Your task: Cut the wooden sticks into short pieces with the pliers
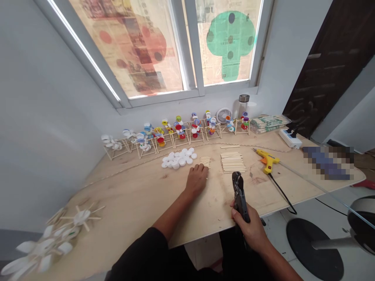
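My right hand [252,226] is wrapped round the handles of dark metal pliers [240,195], held at the table's front edge with the head pointing away from me. My left hand [197,180] rests on the table with its fingers curled together, at the near end of a small pile of short wooden sticks [205,160]. A tiny pale tip shows beside its fingers; what they hold is hidden. Just beyond, to the left, lie several white bottle caps [178,157]. A stack of longer wooden sticks [232,162] lies beyond the pliers.
A yellow glue gun [268,159] lies at right, its cord over the edge. Along the wall stand several stick frames with colored caps [178,130], a small fan [224,116], a glass bottle [243,105], bagged sticks [269,123] and a power strip [290,138]. Stick-and-cap wheels [82,217] lie front left.
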